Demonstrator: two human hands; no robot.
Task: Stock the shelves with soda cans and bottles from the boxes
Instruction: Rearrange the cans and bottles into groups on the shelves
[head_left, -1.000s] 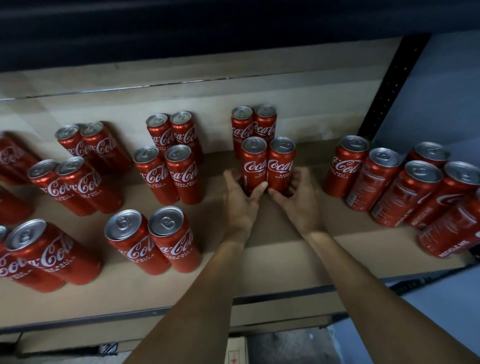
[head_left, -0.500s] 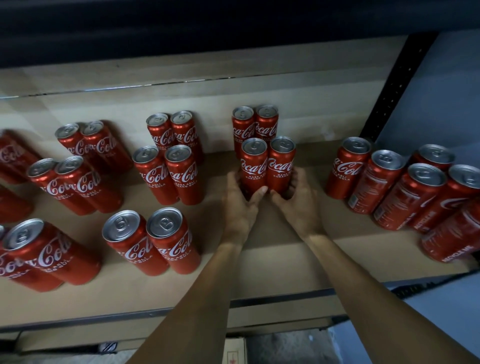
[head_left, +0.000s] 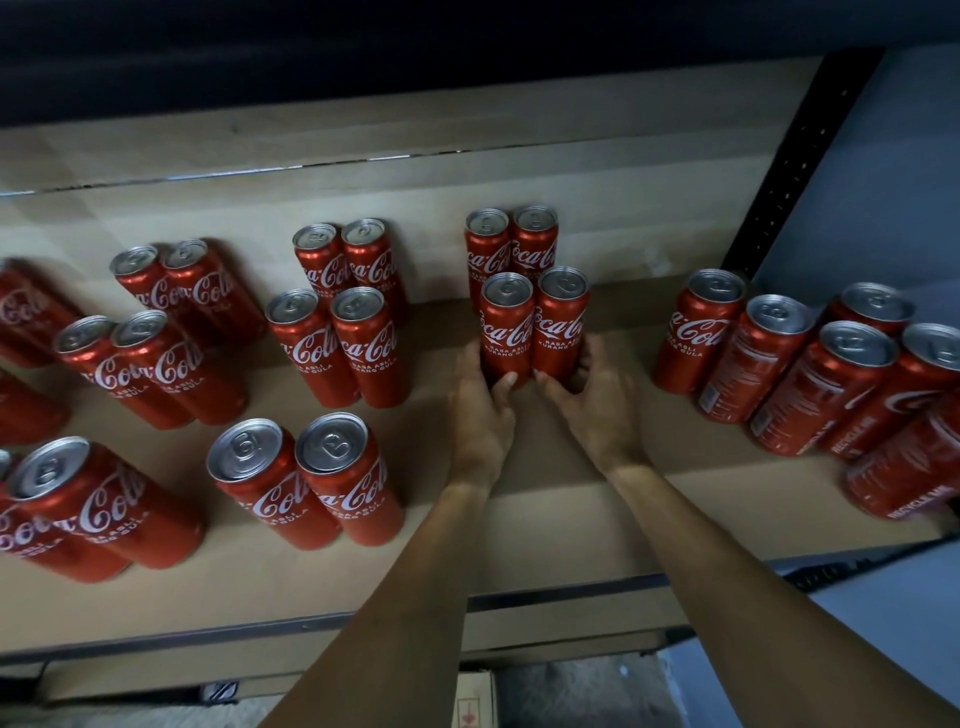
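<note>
Two slim glossy red cans (head_left: 509, 338), left hand (head_left: 480, 413) and right hand (head_left: 597, 410) apparently curled round their bases.

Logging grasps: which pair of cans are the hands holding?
The front pair right of centre, standing before the back pair: left hand and right hand grip its base; only it is touched.

Cardboard-lined shelf (head_left: 545, 525), red cans (head_left: 340, 345) upright.

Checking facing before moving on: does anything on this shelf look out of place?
Yes: the cans at far right are bunched, not paired, and several show barcode or recycling text instead of the logo. The front pair in the left hand and right hand faces forward.
</note>
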